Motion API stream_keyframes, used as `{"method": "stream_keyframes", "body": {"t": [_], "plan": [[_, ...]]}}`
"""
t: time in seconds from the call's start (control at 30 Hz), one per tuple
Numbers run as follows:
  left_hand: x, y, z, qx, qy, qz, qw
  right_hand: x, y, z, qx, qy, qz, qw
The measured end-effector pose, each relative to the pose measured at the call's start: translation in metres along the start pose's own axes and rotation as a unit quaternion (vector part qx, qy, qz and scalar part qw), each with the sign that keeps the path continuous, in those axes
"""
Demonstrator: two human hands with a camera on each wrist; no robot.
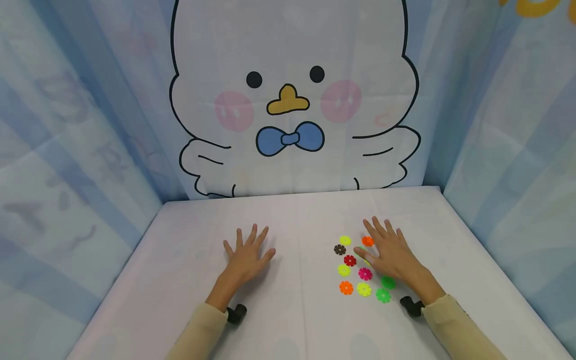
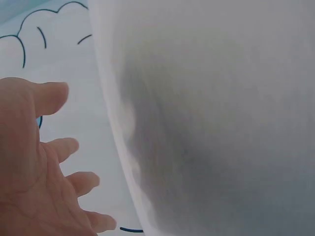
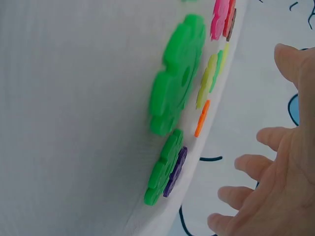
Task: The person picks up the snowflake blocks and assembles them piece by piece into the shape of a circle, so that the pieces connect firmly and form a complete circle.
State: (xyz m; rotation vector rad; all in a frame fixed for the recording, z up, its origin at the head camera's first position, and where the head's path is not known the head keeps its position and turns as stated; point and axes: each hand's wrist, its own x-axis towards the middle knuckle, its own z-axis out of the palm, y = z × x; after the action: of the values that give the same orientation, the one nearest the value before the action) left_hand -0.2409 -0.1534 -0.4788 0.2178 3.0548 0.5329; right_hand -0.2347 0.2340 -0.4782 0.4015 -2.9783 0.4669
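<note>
Several flower-shaped plastic discs lie spread on the right half of the table, among them a dark brown disc (image 1: 339, 249), a pink disc (image 1: 365, 274), an orange disc (image 1: 346, 288) and a green disc (image 1: 383, 295). My right hand (image 1: 390, 254) is over the right part of this group, fingers spread, and hides some discs in the head view. Under it, the right wrist view shows a purple disc (image 3: 175, 172) beside a green one. My left hand (image 1: 245, 261) is spread above the bare cloth on the left, holding nothing.
A white cloth covers the table (image 1: 288, 225). Behind it hangs a curtain (image 1: 288, 165) with a cartoon bird, and more printed curtains flank both sides. Each wrist wears a small black camera, such as the left camera (image 1: 237, 314).
</note>
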Motion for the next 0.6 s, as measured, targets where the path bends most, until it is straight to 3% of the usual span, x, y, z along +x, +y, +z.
{"method": "stream_keyframes", "body": {"t": [0.37, 0.6], "plan": [[-0.008, 0.022, 0.007, -0.047, -0.004, 0.032, 0.9984, 0.002, -0.006, 0.004, 0.01, 0.004, -0.008, 0.9999], [-0.016, 0.049, 0.016, -0.081, -0.002, 0.081, 0.9933, 0.0, -0.011, 0.004, 0.052, 0.002, -0.011, 0.9986]]}}
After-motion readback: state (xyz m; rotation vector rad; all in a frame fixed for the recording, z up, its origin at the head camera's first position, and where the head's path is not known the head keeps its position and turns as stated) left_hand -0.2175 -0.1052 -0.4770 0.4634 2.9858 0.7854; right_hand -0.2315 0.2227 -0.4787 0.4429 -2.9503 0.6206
